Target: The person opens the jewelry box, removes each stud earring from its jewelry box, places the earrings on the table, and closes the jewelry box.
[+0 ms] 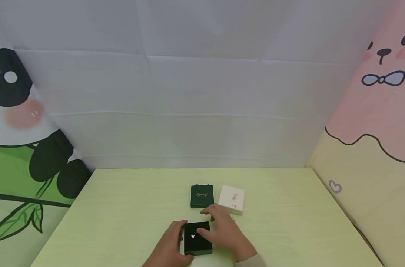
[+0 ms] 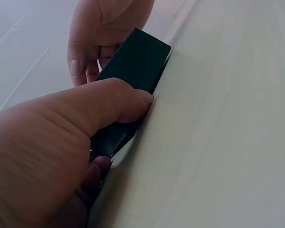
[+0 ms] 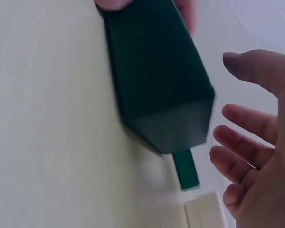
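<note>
A small dark green jewelry box (image 1: pixel 198 245) is near the front of the table, its black inner face showing a tiny silver star-shaped piece (image 1: pixel 193 236). My left hand (image 1: pixel 173 243) grips the box from the left, thumb at its near edge and fingers at the far side. In the left wrist view, that thumb lies across the green side wall (image 2: pixel 135 59). My right hand (image 1: pixel 222 231) hovers at the right of the box with fingers spread and loosely bent. The right wrist view shows nothing in its fingers and a gap between them and the box (image 3: pixel 156 66).
Farther back lies a green square piece with gold lettering (image 1: pixel 202 196). To its right is a white box (image 1: pixel 231 199) with a flower drawing, close beyond my right hand. The pale yellow table (image 1: pixel 122 207) meets a white cloth backdrop (image 1: pixel 202 92); printed cloths hang at both sides.
</note>
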`<state>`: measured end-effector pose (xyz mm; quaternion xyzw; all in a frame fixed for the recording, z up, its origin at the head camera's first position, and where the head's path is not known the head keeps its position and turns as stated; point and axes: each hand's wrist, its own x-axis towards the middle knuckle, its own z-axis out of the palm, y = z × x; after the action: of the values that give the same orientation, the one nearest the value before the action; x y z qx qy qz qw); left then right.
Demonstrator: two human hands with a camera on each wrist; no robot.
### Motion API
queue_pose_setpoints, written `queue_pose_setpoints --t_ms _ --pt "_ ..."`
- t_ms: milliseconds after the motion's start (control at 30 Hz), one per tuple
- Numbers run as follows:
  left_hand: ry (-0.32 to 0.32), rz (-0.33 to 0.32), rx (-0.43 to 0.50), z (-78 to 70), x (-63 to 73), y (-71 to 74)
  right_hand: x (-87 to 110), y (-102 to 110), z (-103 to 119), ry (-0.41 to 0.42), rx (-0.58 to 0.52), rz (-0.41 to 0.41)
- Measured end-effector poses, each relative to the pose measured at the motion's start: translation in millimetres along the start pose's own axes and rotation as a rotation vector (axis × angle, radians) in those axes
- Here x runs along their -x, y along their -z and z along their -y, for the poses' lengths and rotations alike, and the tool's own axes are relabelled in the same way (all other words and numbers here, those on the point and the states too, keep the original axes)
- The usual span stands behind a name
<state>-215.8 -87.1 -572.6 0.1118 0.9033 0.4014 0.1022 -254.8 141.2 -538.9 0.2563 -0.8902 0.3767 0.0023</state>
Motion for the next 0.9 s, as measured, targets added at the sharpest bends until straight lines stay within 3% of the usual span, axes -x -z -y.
queue_pose_setpoints --t_ms 133,400,600,900 --pt "-0.005 -0.001 -0.006 -0.8 0.7 0.2 7.6 -7.2 -1.3 0.002 -0.032 -0.01" --pt "-0.024 -0.017 -0.036 -3.7 0.1 2.6 16.3 -11.0 -10.6 -0.077 -0.138 -0.033" --pt "-0.031 -0.031 -0.049 -5.6 1.0 2.0 19.6 -15.2 -14.2 -0.075 -0.208 -0.047" --pt "-0.021 -0.021 -0.047 -6.7 3.0 2.1 19.2 -20.2 -19.3 -0.04 -0.209 -0.048"
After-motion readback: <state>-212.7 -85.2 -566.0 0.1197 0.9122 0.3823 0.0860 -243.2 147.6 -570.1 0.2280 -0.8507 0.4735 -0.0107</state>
